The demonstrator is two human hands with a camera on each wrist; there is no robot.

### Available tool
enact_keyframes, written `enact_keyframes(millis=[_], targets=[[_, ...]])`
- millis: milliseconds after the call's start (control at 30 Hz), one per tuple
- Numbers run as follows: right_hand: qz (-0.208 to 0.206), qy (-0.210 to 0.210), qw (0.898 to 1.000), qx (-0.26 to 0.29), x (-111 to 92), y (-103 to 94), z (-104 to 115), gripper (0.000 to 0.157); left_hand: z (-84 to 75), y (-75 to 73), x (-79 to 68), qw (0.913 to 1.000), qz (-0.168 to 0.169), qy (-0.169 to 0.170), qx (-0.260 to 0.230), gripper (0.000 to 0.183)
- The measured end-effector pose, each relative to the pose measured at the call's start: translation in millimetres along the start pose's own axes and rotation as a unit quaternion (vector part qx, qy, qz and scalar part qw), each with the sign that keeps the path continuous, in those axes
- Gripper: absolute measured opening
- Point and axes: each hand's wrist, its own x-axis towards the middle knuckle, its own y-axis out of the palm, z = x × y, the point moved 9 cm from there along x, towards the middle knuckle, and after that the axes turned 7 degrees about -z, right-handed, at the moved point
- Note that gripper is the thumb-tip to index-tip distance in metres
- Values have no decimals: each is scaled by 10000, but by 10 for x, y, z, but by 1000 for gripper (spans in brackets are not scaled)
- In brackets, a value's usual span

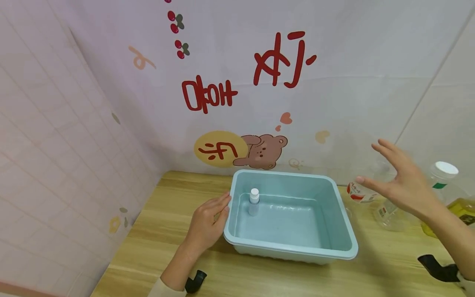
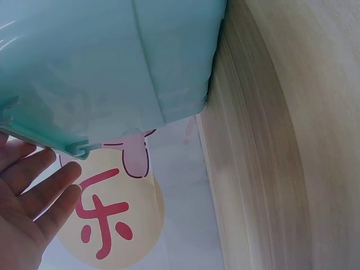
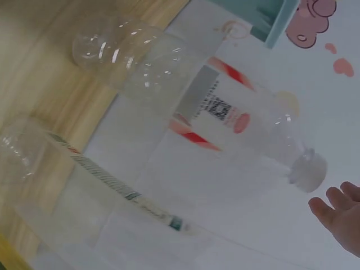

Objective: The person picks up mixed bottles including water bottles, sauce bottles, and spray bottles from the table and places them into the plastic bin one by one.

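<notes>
A light blue plastic basin holds shallow water. Inside it, near the left wall, stands a small clear bottle with a white cap. My left hand rests against the basin's left rim with its fingers nearly straight; in the left wrist view they lie at the rim's underside. Beyond the basin's right side, my right hand hovers with fingers spread and nothing held. The right wrist view puts its fingertips just off the white cap of a large clear bottle with a red and white label.
Behind the right hand stand a clear bottle with a white cap and a bottle of yellow liquid. The wooden table backs onto a wall sheet printed with red characters and a bear.
</notes>
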Motion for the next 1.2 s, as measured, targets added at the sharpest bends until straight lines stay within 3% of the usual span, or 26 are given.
enact_keyframes(millis=[267, 533, 1033, 1200], targets=[[169, 675, 9975, -112, -54, 68, -312, 108, 10, 7, -29, 10000, -49, 7, -2, 34], [39, 1215, 9925, 134, -124, 115, -558, 106, 5, -6, -27, 10000, -74, 48, 6, 34], [-684, 1175, 9897, 458, -181, 181, -696, 82, -16, -10, -7, 9999, -91, 52, -32, 33], [-749, 1325, 9867, 563, -203, 188, -746, 71, -19, -12, -5, 10000, -72, 33, -25, 34]])
